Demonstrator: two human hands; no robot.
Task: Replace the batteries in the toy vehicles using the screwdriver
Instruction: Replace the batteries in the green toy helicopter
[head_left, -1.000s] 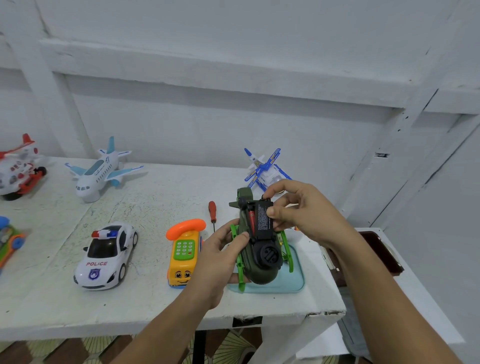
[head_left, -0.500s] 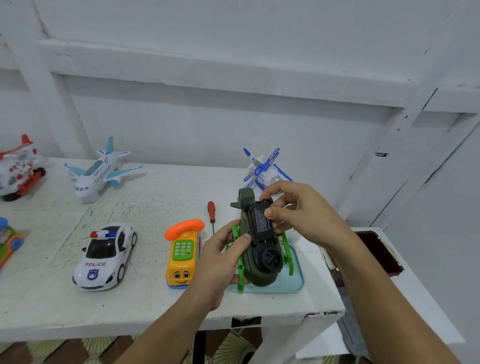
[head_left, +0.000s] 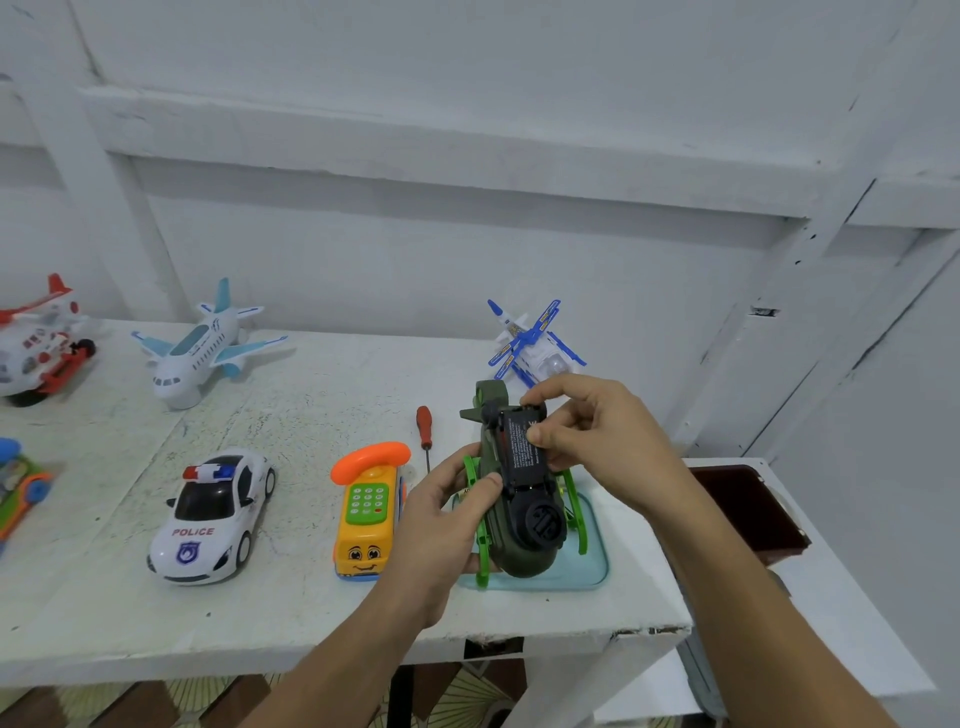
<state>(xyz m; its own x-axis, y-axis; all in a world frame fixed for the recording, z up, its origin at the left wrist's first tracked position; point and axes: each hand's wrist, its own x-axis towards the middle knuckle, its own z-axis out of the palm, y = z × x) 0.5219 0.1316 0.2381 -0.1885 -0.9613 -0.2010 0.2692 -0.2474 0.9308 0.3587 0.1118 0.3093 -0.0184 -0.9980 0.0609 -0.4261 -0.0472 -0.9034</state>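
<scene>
A dark green toy helicopter (head_left: 524, 545) with bright green skids lies belly-up over a light blue tray (head_left: 592, 571). My left hand (head_left: 441, 525) grips its left side, thumb on the body. My right hand (head_left: 592, 441) pinches the black battery cover (head_left: 522, 452), which sits over the compartment on the belly. A red-handled screwdriver (head_left: 425, 428) lies on the table just left of the helicopter, untouched.
On the white table (head_left: 311, 613) stand a yellow toy phone (head_left: 366, 519), a white police car (head_left: 213, 514), a white and blue airplane (head_left: 200, 353), a blue-rotor helicopter (head_left: 535, 348) and a red-and-white helicopter (head_left: 36, 348). A dark red box (head_left: 748, 514) sits on a lower surface right.
The red battery seen in the open compartment is now hidden: my right hand has lowered the black cover flat over the helicopter's belly. The left hand keeps its grip.
</scene>
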